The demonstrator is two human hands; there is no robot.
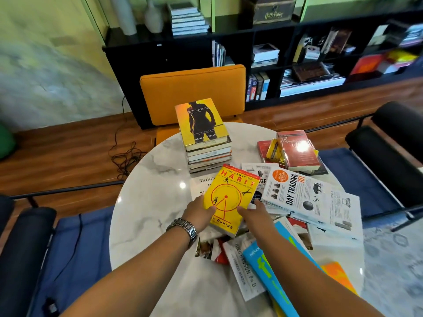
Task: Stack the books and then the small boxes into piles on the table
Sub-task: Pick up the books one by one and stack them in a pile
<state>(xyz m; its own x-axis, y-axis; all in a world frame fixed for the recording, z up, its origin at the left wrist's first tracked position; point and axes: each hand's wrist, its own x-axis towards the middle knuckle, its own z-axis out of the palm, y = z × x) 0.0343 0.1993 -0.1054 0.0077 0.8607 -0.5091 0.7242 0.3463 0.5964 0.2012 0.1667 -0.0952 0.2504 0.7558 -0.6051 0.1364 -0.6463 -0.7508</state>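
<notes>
A yellow paperback, "The Power of Habit" (231, 193), is held above the round marble table (148, 197). My left hand (199, 212) grips its lower left edge and my right hand (254, 212) its lower right edge. Behind it rises a pile of several books (206, 138) with an orange-yellow cover on top. Loose books lie to the right, among them the white "Day Trading 101" (297, 193), a red book (297, 149) and a blue one (272, 273). A small gold and red box (275, 152) leans against the red book.
An orange chair (192, 92) stands behind the table. Black armchairs sit at the left (25, 236) and right (393, 138). A black bookshelf (297, 53) fills the back wall. A cable (128, 154) lies coiled on the wooden floor.
</notes>
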